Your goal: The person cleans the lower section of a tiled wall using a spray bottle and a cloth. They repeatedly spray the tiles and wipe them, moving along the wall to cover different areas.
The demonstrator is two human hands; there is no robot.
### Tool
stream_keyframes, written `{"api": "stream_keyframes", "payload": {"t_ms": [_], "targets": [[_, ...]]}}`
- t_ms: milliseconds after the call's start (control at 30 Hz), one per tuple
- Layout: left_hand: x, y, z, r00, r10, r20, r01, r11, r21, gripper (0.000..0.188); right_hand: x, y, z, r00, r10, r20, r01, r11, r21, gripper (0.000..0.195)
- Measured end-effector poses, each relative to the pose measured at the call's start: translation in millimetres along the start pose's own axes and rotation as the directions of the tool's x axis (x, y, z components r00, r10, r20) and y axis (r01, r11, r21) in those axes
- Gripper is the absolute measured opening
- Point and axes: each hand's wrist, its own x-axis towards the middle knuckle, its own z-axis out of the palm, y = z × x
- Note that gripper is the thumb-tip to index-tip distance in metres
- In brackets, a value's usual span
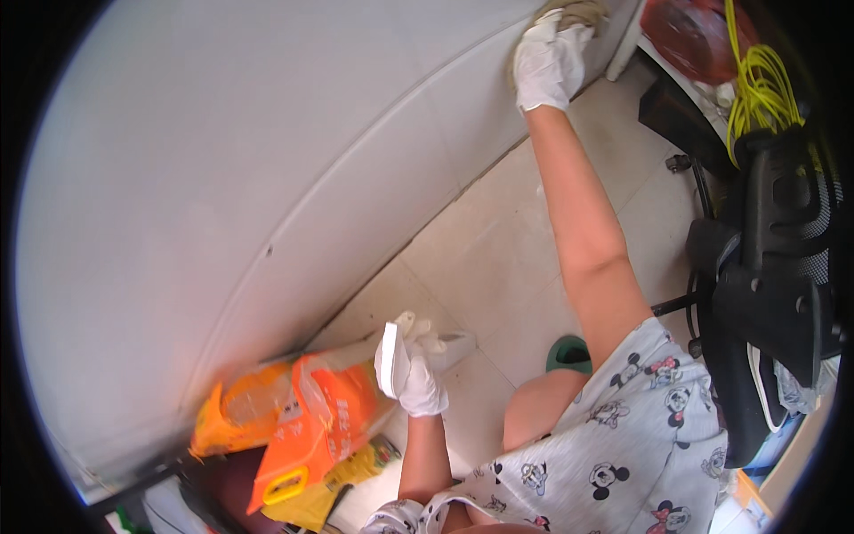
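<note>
At the top, my right hand (547, 70), in a white glove, holds a brown cloth (582, 12) against the pale wall surface (393, 140), low down near the floor. Part of the cloth is hidden behind the glove. My left hand (421, 384), gloved in white too, is lower in the view, with its fingers around a flat white block (391, 360), possibly a sponge. This block is held upright on edge, apart from the wall. Beneath and beside my left hand are an orange plastic bag (327, 400) and a yellow-orange package (250, 414).
Along the right stands a black office chair (767, 267) with a mesh back and castors. Yellow cable (764, 87) hangs near a red plastic bag (700, 40). A green shoe (567, 354) is on the tiled floor (494, 233).
</note>
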Motion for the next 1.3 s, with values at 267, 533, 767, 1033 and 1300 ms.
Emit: {"api": "stream_keyframes", "payload": {"t_ms": [267, 533, 767, 1033, 1300], "targets": [[-9.9, -2.4, -25.7, 1.000, 0.014, -0.010, -0.012, 0.993, 0.117, 0.042, -191.9, -143.0, -3.8, 0.616, -0.783, 0.092, 0.664, 0.579, 0.473, 0.030], [-22.6, 15.9, -57.8, 1.000, 0.004, -0.012, -0.002, 0.987, 0.160, 0.046, -153.3, -96.1, -23.9, 0.402, -0.810, 0.428, 0.321, 0.562, 0.762, 0.037], [-40.7, 2.2, -54.6, 0.997, 0.046, 0.069, -0.061, 0.970, 0.235, 0.050, -99.9, -161.9, -87.2, 0.690, -0.678, -0.256, 0.702, 0.540, 0.464, 0.042], [-57.8, -20.2, -54.9, 0.997, 0.023, 0.069, -0.029, 0.995, 0.096, 0.036, -253.6, -63.8, 3.7, 0.347, -0.913, 0.215, 0.350, 0.338, 0.873, 0.015], [-61.4, -12.0, -88.2, 0.889, 0.198, 0.412, -0.327, 0.905, 0.272, 0.038, -157.8, -54.5, -137.9, 0.376, -0.446, 0.812, -0.844, 0.197, 0.499, 0.024]]}}
